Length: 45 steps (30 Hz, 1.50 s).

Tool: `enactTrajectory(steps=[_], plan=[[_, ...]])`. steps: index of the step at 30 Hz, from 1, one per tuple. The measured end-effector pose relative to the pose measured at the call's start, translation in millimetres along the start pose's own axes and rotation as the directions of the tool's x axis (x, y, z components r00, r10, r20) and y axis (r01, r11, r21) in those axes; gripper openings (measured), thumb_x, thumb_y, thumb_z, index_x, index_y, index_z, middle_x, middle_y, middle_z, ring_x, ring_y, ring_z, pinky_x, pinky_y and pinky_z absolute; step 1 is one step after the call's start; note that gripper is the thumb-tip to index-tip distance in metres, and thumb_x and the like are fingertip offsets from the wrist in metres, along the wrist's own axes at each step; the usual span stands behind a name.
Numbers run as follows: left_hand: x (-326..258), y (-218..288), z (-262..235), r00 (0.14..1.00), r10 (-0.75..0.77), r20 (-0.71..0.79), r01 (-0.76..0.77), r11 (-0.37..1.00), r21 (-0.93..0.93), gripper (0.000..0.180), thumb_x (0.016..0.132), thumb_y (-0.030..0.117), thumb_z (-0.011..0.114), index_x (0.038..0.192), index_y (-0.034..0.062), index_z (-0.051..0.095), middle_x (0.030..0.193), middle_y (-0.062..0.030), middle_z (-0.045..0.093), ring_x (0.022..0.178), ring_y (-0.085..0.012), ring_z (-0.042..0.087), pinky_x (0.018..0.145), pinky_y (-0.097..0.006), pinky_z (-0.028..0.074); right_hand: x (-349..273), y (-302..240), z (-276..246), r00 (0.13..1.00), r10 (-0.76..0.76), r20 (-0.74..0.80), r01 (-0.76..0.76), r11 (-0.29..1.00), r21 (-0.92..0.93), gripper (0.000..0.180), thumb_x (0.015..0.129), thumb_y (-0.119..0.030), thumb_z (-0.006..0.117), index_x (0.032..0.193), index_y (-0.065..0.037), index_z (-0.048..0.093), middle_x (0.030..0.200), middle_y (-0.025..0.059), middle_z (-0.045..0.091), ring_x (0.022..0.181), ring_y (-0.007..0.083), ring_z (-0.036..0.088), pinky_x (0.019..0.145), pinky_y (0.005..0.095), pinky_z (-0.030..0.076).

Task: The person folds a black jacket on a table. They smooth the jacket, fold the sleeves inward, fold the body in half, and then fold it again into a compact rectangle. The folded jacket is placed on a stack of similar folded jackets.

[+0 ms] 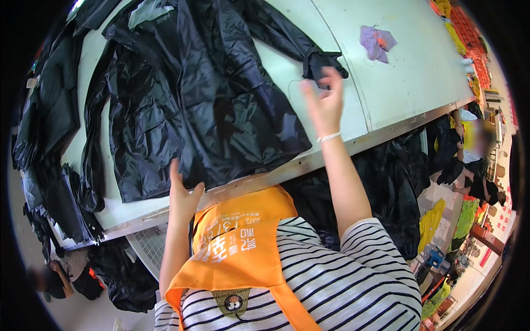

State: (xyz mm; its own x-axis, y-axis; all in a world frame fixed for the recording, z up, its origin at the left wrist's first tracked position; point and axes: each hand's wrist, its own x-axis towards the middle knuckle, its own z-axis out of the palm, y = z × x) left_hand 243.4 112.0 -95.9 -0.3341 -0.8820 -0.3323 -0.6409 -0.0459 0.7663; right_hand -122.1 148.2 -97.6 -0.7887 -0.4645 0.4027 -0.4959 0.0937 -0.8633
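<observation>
Black jacket (193, 94) spread flat on counter (408, 71). Left hand (182, 198) open at hem, grip released. Right hand (326, 105) open by sleeve cuff (320, 63), holding nothing. Fabric likely thin, limp, slippery; take at cuff or hem.

One black jacket (187, 94), one purple rag (376, 42)

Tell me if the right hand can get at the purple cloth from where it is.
Probably yes. The right hand is raised at the jacket's cuff, and only bare table lies between it and the purple cloth farther along. Nothing blocks the way, though it looks like a stretch.
</observation>
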Motion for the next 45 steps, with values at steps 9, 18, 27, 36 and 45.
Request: enactTrajectory(steps=[9, 18, 27, 36, 45], plan=[[26.1, 82.5, 17.9, 0.966, 0.239, -0.097, -0.24, 0.971, -0.005, 0.074, 0.079, 0.002, 0.066, 0.144, 0.0117, 0.033, 0.136, -0.0138, 0.048, 0.129, -0.0248, 0.043, 0.107, -0.043, 0.031, 55.8, 88.1, -3.0, 0.94, 0.337, -0.061, -0.318, 0.925, 0.207, 0.02, 0.076, -0.002, 0.071, 0.094, -0.003, 0.064, 0.076, -0.0004, 0.057, 0.06, 0.0087, 0.049, 0.051, 0.0233, 0.04], [83.1, 106.1, 48.7, 0.809, 0.026, 0.588, 0.582, 0.116, -0.805, 0.046, 0.092, 0.042, 0.052, 0.104, -0.002, 0.058, 0.099, -0.0151, 0.066, 0.095, -0.0282, 0.064, 0.088, -0.037, 0.049, -42.3, -100.9, 9.6, 0.705, -0.432, 0.563, 0.456, 0.883, 0.108, 0.039, 0.067, -0.001, 0.065, 0.105, -0.009, 0.066, 0.094, 0.0021, 0.059, 0.065, 0.0192, 0.061, 0.056, 0.0305, 0.049], [54.6, 100.1, 37.5, 0.858, -0.142, 0.493, 0.492, -0.043, -0.869, 0.029, 0.089, 0.03, 0.051, 0.099, 0.0073, 0.065, 0.099, -0.0103, 0.07, 0.091, -0.0288, 0.067, 0.079, -0.047, 0.053, -35.4, -73.1, 11.6, 0.837, 0.137, 0.53, -0.381, 0.84, 0.386, 0.04, 0.077, 0.007, 0.067, 0.116, -0.003, 0.062, 0.112, -0.0009, 0.063, 0.053, -0.0007, 0.031, 0.05, 0.0146, 0.03], [44.0, 70.6, 36.4, 0.924, -0.368, 0.105, 0.353, 0.712, -0.606, 0.041, 0.09, 0.018, 0.059, 0.127, 0.0059, 0.046, 0.119, -0.0129, 0.058, 0.112, -0.0228, 0.054, 0.096, -0.04, 0.043, -44.6, -79.6, 33.7, 0.705, -0.001, 0.709, -0.411, 0.815, 0.409, 0.004, 0.087, 0.0, 0.062, 0.091, -0.001, 0.061, 0.074, -0.0052, 0.056, 0.063, -0.0002, 0.043, 0.058, 0.0163, 0.037], [64.3, 124.6, 24.0, 0.815, 0.566, -0.121, -0.576, 0.814, -0.072, 0.022, 0.073, -0.006, 0.064, 0.094, 0.0014, 0.062, 0.087, -0.0074, 0.063, 0.085, -0.0181, 0.061, 0.079, -0.027, 0.046, -46.6, -77.5, 12.3, 0.615, -0.003, 0.789, -0.492, 0.78, 0.387, 0.011, 0.087, -0.002, 0.064, 0.093, -0.004, 0.056, 0.08, -0.0054, 0.053, 0.069, -0.0001, 0.044, 0.062, 0.0156, 0.038]])
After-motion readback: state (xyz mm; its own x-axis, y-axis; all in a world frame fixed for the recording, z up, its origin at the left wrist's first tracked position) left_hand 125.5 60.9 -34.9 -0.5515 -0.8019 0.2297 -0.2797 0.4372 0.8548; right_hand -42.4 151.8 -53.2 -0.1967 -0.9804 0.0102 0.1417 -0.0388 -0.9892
